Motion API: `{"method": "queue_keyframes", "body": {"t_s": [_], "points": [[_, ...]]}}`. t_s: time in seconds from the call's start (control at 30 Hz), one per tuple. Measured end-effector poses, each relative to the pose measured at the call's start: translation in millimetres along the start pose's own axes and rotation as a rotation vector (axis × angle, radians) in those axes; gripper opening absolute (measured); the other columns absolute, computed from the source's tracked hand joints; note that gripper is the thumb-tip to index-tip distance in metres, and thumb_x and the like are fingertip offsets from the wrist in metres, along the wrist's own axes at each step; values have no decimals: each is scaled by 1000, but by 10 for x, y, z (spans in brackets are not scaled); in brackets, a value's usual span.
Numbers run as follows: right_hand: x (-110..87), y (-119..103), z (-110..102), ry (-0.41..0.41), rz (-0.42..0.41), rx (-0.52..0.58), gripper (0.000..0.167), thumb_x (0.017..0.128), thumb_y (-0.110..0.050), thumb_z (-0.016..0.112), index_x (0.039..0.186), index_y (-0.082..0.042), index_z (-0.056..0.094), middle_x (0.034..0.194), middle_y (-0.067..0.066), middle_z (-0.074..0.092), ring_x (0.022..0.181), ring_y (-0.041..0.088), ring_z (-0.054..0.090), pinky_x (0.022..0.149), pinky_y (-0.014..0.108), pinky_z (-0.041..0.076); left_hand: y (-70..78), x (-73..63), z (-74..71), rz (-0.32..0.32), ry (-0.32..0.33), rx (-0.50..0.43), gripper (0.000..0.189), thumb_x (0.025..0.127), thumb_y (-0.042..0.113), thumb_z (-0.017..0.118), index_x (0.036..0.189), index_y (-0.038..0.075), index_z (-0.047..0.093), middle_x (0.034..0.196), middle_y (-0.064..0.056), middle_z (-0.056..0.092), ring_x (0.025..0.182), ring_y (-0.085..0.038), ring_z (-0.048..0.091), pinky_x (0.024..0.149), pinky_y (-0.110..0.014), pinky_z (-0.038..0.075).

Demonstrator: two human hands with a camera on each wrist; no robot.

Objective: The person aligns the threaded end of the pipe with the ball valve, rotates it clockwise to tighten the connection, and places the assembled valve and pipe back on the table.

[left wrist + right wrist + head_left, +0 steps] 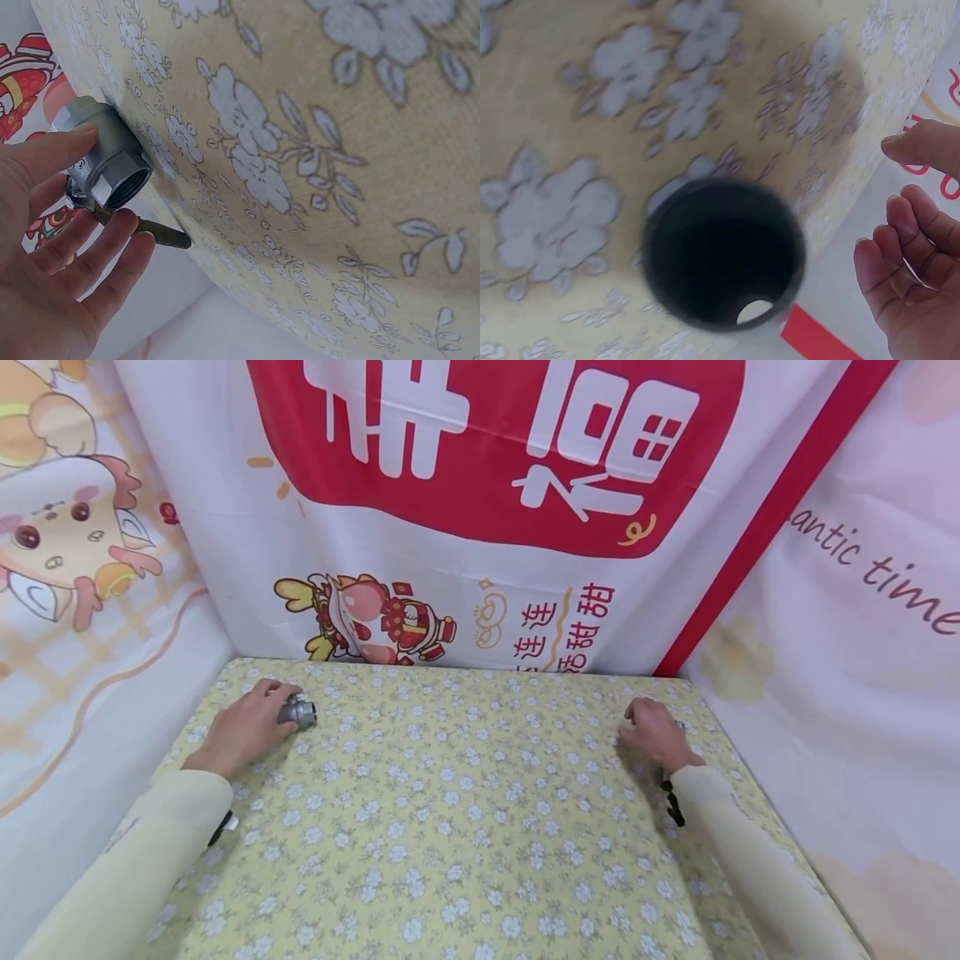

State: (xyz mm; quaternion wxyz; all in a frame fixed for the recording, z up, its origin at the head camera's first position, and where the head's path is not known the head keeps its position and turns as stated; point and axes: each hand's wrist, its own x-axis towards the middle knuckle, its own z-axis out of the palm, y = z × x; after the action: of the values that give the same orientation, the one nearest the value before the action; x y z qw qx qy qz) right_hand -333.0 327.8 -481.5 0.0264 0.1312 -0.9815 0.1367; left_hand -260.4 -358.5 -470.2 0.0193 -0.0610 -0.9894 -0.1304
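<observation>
At the far left of the table, my left hand grips a metal valve. In the left wrist view the valve has hexagonal ends and a threaded opening. The thumb presses on its body, while the fingers lie at its dark lever handle. My right hand hovers over the table's right side, fingers loosely bent and holding nothing. Close by, in the right wrist view, is a dark, hollow cylinder, its round mouth facing the camera. It stands apart from the fingers, and most of it is hidden in the head view.
A yellow cloth with white flowers covers the table. Printed white and red fabric hangs behind the far edge. More printed fabric hangs along the left and right sides.
</observation>
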Motion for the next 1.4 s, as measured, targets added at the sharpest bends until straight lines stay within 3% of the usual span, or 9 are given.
{"method": "queue_keyframes", "body": {"t_s": [0.37, 0.7, 0.9, 1.07, 1.4], "points": [[-148, 192, 19, 29, 47, -41, 45, 95, -22, 75, 122, 12, 66, 117, 30, 65, 107, 45, 65, 93, 60, 57, -27, 47, 19, 0, -33, 10, 66, 103, 22, 77, 160, 8, 47, 163, -30, 42, 140, -58, 50, 98, -81, 50], [-282, 284, -28, 25, 96, -72, 53, 96, -27, 77, 124, 15, 63, 120, 34, 62, 110, 49, 62, 97, 63, 55, -2, 87, 29, 40, -53, 31, 61, 103, 19, 77, 157, 7, 52, 161, -31, 41, 135, -58, 55, 95, -78, 54], [-344, 329, -48, 31, 147, -88, 53, 96, -25, 74, 127, 15, 62, 122, 34, 60, 111, 50, 60, 97, 65, 54, -3, 83, 32, 58, -60, 15, 59, 103, 17, 77, 156, 5, 53, 162, -32, 39, 135, -60, 54, 98, -79, 52], [-427, 407, -65, 70, 201, -76, 49, 95, -23, 71, 127, 14, 61, 124, 36, 58, 112, 55, 58, 89, 68, 55, -23, 87, 50, 73, -56, -5, 59, 103, 15, 76, 155, 3, 53, 161, -33, 38, 134, -61, 54, 99, -79, 52], [-611, 532, -115, 98, 280, -64, 42, 97, -17, 67, 121, 16, 56, 122, 41, 50, 108, 60, 54, 85, 70, 54, -19, 103, 49, 67, -72, -26, 59, 103, 15, 76, 156, 3, 52, 163, -34, 36, 136, -63, 51, 105, -79, 48]]}}
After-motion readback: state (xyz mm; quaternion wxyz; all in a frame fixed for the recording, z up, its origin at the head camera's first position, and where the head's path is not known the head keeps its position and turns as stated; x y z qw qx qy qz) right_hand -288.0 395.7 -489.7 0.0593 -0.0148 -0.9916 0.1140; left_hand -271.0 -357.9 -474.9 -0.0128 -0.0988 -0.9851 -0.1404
